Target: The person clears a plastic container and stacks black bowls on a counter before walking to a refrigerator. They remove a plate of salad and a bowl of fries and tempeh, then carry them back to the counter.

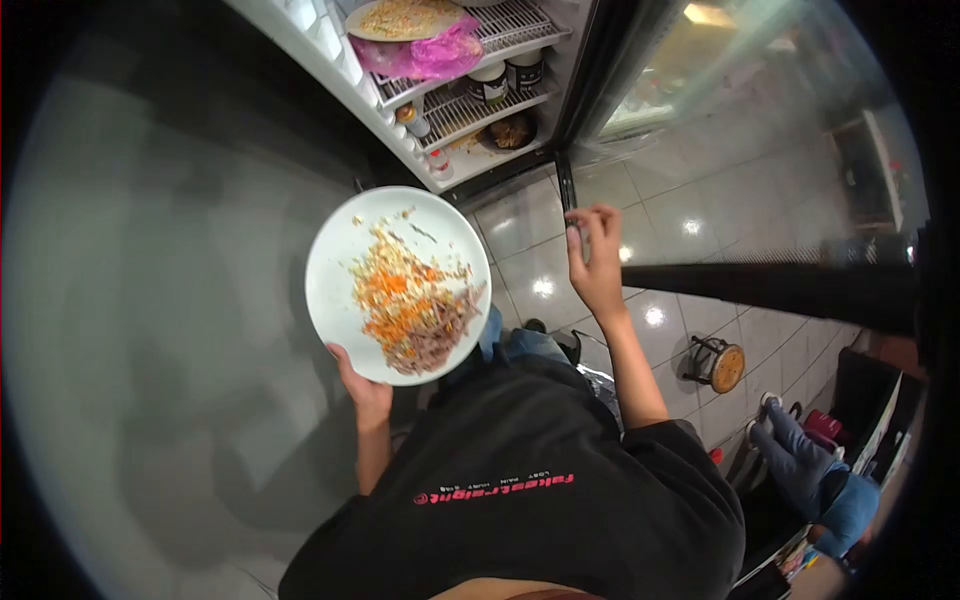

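Left grip (366,393) clamped on plate (334,265), right grip (597,268), closure unclear, shirt (500,425) lettered "fakestraight"

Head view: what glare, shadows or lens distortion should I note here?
Head view: bright glare spots on the floor tiles; hazy reflections across the glass door; soft shadows on the grey surface; head view again: wide-angle curvature with black corners, while the white plate reads clearly.

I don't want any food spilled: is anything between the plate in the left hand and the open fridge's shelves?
Nothing visible stands between the white plate in the left hand and the wire refrigerator shelves. The glass door is swung open to the right, with the right hand near its edge.
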A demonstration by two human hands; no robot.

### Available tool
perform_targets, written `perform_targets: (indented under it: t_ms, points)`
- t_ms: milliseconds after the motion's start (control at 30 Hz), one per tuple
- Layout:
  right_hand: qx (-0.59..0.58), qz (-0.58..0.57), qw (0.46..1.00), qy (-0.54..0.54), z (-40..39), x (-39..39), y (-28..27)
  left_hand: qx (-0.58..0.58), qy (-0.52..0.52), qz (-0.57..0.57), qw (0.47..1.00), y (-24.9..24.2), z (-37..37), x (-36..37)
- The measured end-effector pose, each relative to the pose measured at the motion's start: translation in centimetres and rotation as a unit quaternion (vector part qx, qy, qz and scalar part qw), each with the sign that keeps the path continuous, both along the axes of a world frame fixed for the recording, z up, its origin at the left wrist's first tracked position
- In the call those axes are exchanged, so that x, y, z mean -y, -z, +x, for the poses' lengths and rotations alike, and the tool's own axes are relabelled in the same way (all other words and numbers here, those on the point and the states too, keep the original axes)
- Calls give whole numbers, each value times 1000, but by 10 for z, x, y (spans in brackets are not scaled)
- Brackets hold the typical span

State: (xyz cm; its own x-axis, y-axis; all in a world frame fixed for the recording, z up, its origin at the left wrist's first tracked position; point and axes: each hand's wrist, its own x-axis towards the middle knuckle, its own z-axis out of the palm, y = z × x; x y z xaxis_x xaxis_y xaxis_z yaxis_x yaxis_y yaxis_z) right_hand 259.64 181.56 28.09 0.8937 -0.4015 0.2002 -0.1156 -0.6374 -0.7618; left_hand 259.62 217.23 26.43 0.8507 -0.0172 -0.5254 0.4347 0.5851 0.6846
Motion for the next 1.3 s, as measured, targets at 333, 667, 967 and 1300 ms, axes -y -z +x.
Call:
perform_targets:
  t_ms: [333, 667, 967, 1300]
  points:
    - [-323, 482, 807, 110, 31, 55, 253, -65, 62, 29, 996, 1, 13, -18]
    - [-218, 602, 738, 214, 142, 71, 390, -147, 15, 123, 981, -9, 19, -10]
    - [-183, 585, 762, 212, 225, 123, 413, -209, -24, 218, 953, -14, 18, 4]
    - [10, 637, 741, 210, 225, 123, 443, -191, -28, 266, 944, -14, 16, 13]
